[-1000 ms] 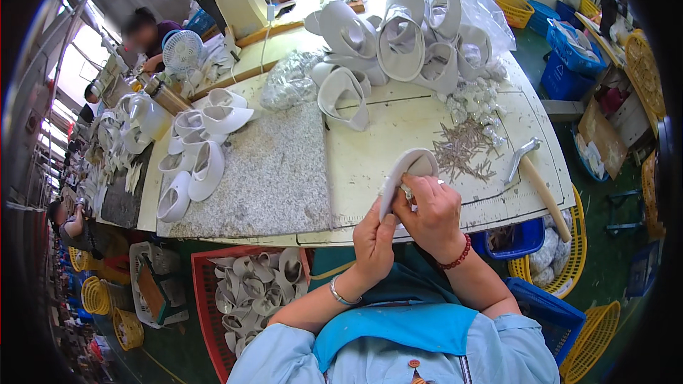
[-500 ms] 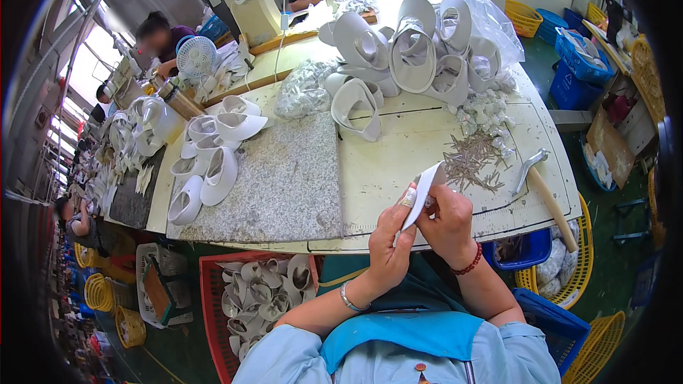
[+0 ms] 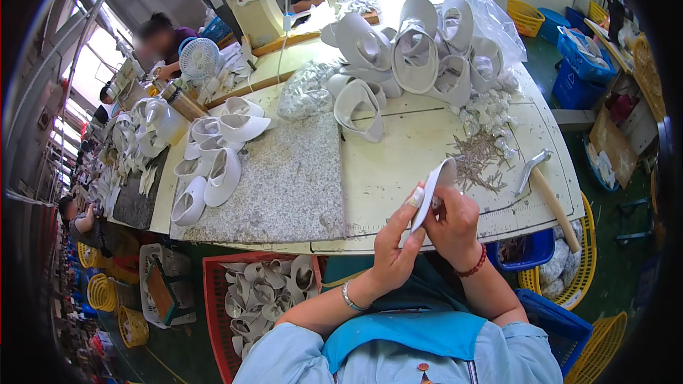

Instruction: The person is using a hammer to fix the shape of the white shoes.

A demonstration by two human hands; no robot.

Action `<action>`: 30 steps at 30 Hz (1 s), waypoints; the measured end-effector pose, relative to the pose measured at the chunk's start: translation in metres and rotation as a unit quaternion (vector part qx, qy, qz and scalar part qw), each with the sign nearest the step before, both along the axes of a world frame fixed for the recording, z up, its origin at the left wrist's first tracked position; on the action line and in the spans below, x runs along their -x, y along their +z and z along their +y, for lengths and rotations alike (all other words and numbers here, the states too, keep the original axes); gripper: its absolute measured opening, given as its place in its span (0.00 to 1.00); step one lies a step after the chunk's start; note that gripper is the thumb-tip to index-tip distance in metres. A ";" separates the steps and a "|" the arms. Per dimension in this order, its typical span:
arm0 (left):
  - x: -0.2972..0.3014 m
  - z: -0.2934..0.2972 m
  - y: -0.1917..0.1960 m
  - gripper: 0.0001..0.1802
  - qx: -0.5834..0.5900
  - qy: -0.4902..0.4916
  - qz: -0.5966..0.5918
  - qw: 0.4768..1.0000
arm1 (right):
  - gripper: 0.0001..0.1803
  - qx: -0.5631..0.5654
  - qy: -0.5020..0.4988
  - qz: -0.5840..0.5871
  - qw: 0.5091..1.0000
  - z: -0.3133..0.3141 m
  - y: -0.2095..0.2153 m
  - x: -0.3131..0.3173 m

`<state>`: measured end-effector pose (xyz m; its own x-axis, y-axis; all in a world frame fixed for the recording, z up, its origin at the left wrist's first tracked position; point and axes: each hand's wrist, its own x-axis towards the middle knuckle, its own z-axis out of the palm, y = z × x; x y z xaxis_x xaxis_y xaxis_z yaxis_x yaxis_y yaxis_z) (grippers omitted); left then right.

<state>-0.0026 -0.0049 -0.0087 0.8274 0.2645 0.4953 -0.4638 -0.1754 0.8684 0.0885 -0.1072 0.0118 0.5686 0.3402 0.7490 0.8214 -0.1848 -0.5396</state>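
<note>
A white shoe upper (image 3: 427,203) is held edge-on above the table's near edge, between my two hands. My left hand (image 3: 395,243) pinches its left side, with tape around a finger. On the other side, the fingers of my right hand (image 3: 455,224) curl in and grip it; their tips are partly hidden. Beyond them lies a heap of thin brownish strips (image 3: 478,160). A hammer (image 3: 546,192) with a wooden handle rests to the right. More white uppers (image 3: 415,64) are piled at the table's far side, and several others (image 3: 222,178) sit on a grey speckled slab (image 3: 292,185).
Clear plastic bags (image 3: 307,92) lie behind the slab. A red crate (image 3: 212,299) of white pieces stands below on the left. Yellow basket (image 3: 590,256) and blue bin (image 3: 523,259) sit at lower right. A sewing machine (image 3: 260,14) and co-workers (image 3: 181,35) are farther back.
Both hands and the upper have shifted slightly right in the picture, along with the whole view. The upper's far end now shows more of its curved face. The grip looks the same.
</note>
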 end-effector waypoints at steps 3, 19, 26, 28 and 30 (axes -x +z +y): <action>-0.002 0.004 0.005 0.24 0.018 0.018 0.035 0.999 | 0.12 -0.005 0.007 0.045 0.999 0.000 0.002 -0.004; -0.002 0.008 0.015 0.17 0.374 -0.050 0.121 0.918 | 0.12 0.023 -0.015 0.020 0.999 0.004 -0.009 -0.007; 0.002 0.011 0.003 0.17 0.332 -0.051 0.113 0.935 | 0.12 0.020 -0.013 0.035 0.999 0.005 -0.009 -0.006; 0.000 0.007 0.003 0.17 0.257 -0.028 0.092 0.962 | 0.12 0.021 -0.013 0.030 0.999 0.005 -0.007 -0.006; 0.000 0.007 0.003 0.17 0.181 -0.004 0.070 0.981 | 0.13 0.032 -0.029 -0.020 0.999 0.005 -0.005 -0.005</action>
